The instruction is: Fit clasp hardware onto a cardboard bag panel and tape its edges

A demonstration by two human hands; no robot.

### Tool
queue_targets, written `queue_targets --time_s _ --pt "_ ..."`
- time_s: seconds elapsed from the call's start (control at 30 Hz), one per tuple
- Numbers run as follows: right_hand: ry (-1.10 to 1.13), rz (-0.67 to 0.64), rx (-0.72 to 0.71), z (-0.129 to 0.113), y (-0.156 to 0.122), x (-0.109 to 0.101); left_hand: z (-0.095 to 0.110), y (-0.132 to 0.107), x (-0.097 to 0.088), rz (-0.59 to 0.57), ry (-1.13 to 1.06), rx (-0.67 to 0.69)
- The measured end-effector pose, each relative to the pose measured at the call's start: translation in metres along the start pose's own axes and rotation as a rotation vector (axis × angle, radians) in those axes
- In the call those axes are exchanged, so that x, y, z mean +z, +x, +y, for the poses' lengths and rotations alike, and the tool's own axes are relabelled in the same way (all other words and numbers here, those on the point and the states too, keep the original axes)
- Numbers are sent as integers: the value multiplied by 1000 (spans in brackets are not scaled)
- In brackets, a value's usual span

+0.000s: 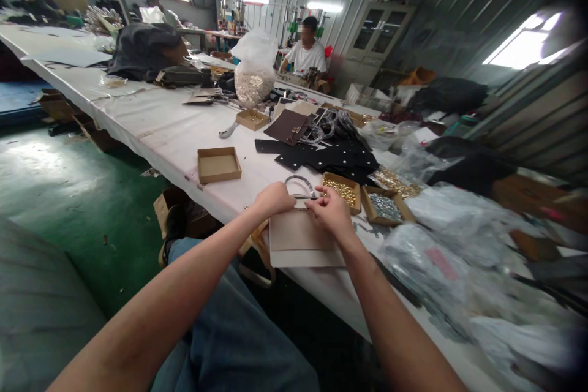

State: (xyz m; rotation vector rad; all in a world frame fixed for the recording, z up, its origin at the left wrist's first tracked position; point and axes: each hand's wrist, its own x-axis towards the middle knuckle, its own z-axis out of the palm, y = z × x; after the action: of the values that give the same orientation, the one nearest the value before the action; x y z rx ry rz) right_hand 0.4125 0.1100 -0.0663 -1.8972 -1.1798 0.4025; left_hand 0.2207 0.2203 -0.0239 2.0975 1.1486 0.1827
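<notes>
A flat beige bag panel (303, 239) lies on the near edge of the table, its near border a paler strip. My left hand (276, 198) is closed on the panel's far edge at the left. My right hand (331, 209) pinches the same edge at the right, thumb and fingers together near a thin dark strip. Beyond the fingers arches a curved handle (299, 180) that looks wrapped in clear plastic. Any small part inside the fingertips is hidden. Just right of my right hand stands a cardboard tray of gold metal pieces (340, 190).
A tray of silver pieces (384, 206) sits beside the gold ones. Black strips with studs (331, 159) and a brown flap (287, 126) lie beyond. A cardboard tray (219, 165) stands left. Plastic bags (432, 263) crowd the right. A person (309, 52) sits across the table.
</notes>
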Motion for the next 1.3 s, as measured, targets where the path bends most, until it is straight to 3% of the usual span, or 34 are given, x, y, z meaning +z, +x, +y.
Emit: queue_targets --time_s 0.13,0.6,0.87,1.1,1.3 --pt "-52 -20 -23 6 -2 6 -20 6 10 -109 -125 -20" --pt "-153 -13 -24 8 3 9 -24 15 14 -68 -119 -16" --pt "-431 87 -29 -3 0 12 -23 15 15 -47 -101 -6" --pt "-163 3 10 4 -9 5 -26 12 15 -60 -157 -50" --pt "-118 58 -105 4 -19 13 -27 9 16 -38 -146 -26"
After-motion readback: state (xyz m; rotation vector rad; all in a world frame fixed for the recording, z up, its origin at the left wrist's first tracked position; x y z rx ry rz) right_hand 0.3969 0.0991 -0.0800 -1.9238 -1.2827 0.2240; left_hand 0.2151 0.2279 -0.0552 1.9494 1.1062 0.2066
